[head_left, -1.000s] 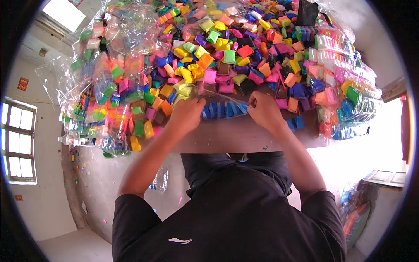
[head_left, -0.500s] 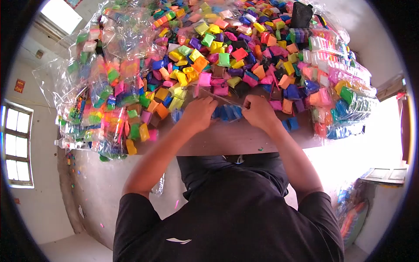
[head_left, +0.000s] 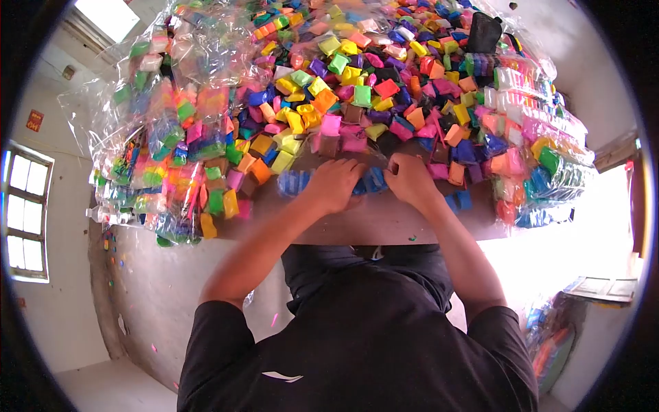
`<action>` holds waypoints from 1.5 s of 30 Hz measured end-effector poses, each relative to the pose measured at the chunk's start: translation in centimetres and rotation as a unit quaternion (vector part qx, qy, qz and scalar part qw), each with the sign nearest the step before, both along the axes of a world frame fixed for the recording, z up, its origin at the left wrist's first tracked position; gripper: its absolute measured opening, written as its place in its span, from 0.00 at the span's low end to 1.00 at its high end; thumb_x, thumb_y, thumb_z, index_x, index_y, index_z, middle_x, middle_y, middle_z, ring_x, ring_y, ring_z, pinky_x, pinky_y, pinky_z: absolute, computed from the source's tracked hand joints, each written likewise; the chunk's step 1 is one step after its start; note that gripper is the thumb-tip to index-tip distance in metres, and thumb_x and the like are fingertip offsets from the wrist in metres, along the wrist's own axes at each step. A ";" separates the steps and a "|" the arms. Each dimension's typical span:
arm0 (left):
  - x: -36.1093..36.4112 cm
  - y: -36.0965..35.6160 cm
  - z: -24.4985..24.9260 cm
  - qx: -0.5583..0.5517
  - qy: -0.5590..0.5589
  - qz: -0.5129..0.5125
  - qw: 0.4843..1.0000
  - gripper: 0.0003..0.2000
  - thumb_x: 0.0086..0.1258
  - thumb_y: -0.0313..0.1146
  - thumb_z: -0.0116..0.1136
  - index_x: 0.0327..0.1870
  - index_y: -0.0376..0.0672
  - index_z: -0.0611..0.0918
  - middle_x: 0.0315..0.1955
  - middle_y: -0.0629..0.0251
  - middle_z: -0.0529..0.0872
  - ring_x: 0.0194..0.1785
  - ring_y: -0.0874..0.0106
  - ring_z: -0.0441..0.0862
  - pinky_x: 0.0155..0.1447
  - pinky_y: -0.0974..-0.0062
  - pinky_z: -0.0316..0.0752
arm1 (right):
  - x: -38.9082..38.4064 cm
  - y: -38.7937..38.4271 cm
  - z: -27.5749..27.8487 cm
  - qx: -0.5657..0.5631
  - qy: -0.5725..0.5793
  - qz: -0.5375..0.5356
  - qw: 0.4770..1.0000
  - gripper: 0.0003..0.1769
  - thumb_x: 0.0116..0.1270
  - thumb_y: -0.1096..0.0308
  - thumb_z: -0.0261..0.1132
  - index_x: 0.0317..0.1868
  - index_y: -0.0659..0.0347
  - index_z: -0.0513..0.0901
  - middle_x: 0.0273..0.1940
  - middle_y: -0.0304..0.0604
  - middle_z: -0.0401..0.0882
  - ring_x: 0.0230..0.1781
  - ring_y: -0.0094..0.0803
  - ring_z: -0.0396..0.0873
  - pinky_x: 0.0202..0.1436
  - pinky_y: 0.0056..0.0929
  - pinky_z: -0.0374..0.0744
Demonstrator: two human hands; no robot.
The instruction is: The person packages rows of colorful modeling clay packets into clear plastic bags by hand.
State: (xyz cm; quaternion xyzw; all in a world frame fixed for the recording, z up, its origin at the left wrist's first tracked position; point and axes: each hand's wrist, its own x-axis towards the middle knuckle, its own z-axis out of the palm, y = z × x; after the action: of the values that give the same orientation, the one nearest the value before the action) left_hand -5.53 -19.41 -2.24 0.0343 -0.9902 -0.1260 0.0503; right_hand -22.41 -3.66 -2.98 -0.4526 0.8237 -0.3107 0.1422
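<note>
A clear plastic bag holding a row of blue packets lies across the brown table near its front edge. Over the middle of that row is my left hand, its fingers curled down around the bag and partly hiding it. At the bag's right end, my right hand is closed, with thumb and forefinger pinching the plastic. Just beyond my hands sit a pink packet and a brown packet, part of a large heap of small coloured packets.
Filled clear bags are piled along the left side, and more stacked bags line the right. A black object stands at the back right. Two loose blue packets lie right of my right forearm.
My left hand has slid right and slightly down along the bag, closer to my right hand. More blue packets now show to its left. My right hand has barely moved.
</note>
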 end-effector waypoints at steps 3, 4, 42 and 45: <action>-0.1 -0.9 -0.7 -0.008 -0.014 -0.010 1.000 0.35 0.54 0.43 0.77 0.64 0.41 0.79 0.55 0.59 0.84 0.62 0.58 0.81 0.65 0.59 0.75 | -0.1 0.5 0.2 -0.012 -0.005 -0.008 1.000 0.08 0.62 0.68 0.68 0.34 0.66 0.85 0.34 0.61 0.86 0.41 0.60 0.86 0.47 0.50 0.82; -0.1 -1.4 -0.9 0.002 -0.026 -0.012 1.000 0.36 0.54 0.42 0.77 0.65 0.40 0.78 0.59 0.54 0.83 0.64 0.54 0.81 0.67 0.56 0.75 | -0.3 0.6 0.3 -0.018 -0.014 -0.005 1.000 0.08 0.62 0.68 0.68 0.34 0.66 0.85 0.35 0.61 0.86 0.41 0.60 0.86 0.46 0.50 0.82; -4.4 1.9 -1.3 -0.002 0.069 -0.118 0.991 0.15 0.62 0.29 0.59 0.50 0.42 0.87 0.44 0.50 0.87 0.47 0.49 0.87 0.51 0.52 0.82 | -0.4 1.4 1.0 -0.034 0.034 -0.004 0.999 0.08 0.59 0.74 0.70 0.36 0.66 0.79 0.36 0.59 0.83 0.42 0.60 0.82 0.43 0.49 0.79; -4.5 1.5 -1.3 -0.085 -0.021 -0.136 0.987 0.15 0.61 0.29 0.59 0.49 0.44 0.89 0.47 0.50 0.87 0.48 0.51 0.87 0.49 0.54 0.83 | -0.6 1.5 1.0 -0.072 0.082 0.012 0.994 0.07 0.59 0.74 0.66 0.37 0.66 0.81 0.37 0.63 0.85 0.44 0.65 0.84 0.46 0.57 0.80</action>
State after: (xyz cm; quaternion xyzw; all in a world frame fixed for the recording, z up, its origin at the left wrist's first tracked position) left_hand -10.02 -17.89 -3.50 -0.1026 -0.9935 -0.0464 0.0150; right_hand -23.02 -2.14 -2.01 -0.4954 0.8025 -0.3296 0.0450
